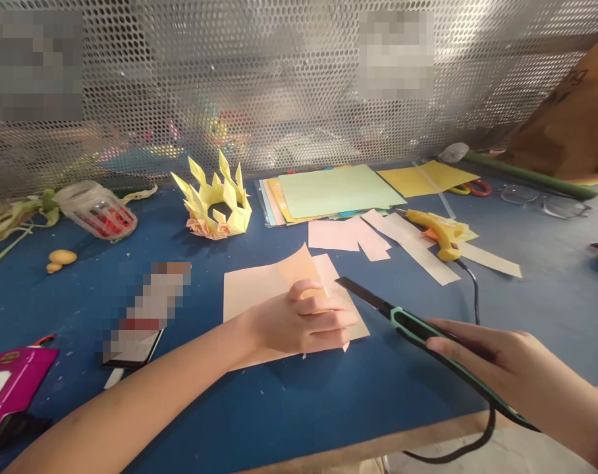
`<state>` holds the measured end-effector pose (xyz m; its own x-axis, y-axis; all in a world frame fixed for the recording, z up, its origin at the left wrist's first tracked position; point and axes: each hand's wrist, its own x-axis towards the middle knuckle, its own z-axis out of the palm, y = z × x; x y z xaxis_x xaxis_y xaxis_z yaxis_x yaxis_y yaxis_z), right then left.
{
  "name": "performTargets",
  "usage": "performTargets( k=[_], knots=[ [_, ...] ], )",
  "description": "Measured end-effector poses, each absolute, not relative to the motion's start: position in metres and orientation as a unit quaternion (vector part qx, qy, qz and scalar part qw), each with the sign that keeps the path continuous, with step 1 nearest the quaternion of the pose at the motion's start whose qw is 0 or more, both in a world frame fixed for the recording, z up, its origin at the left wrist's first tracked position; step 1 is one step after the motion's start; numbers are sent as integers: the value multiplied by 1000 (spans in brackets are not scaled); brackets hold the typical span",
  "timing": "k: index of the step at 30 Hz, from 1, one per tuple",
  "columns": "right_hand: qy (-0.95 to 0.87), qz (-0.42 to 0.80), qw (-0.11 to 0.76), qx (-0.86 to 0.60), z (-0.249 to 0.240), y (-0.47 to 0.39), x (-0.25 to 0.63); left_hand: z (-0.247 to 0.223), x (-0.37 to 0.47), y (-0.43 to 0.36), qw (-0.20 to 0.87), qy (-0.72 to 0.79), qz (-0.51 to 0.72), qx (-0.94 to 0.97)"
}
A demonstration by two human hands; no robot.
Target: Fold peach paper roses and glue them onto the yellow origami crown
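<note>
Across a pale peach sheet of paper [252, 299] lies my left hand [303, 322], its fingers curled over the folded part. One corner of the paper sticks up behind the knuckles, and the fingertips hide part of the fold. My right hand [514, 368] is closed around a green and black utility knife [420, 332]. The knife's dark blade is out and points left toward the paper's right edge, a little above the table. Cut pink paper pieces [334, 234] and strips lie just behind the sheet.
Behind are a yellow paper crown [217, 204], stacked coloured sheets [343, 191], a yellow glue gun [434, 230] with its cord, scissors [478, 188] and glasses [566, 207]. To the left are a jar [99, 210], a phone [148, 316] and a magenta object [20, 382]. A perforated metal panel [279, 85] rises behind.
</note>
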<state>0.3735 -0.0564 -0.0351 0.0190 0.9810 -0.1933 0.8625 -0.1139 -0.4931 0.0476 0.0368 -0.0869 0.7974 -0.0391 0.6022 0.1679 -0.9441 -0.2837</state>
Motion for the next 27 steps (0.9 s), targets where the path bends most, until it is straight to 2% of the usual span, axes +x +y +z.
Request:
performTargets(
  k=[3,11,16,19,27],
  knots=[
    [-717,250,88,-645,-29,-55,368,-87,46,37,155,-37,-297,-942],
    [-821,183,76,-536,-27,-52,366,-89,46,36,136,-44,-279,-950],
    [-898,-65,131,-415,-16,-38,375,-86,47,36,153,-38,-300,-941],
    [-904,-136,144,-378,-8,-36,373,-85,48,36,156,-34,-312,-937],
    [-920,-66,138,-361,-23,-42,356,-87,46,37,98,-62,-291,-950]
  ],
)
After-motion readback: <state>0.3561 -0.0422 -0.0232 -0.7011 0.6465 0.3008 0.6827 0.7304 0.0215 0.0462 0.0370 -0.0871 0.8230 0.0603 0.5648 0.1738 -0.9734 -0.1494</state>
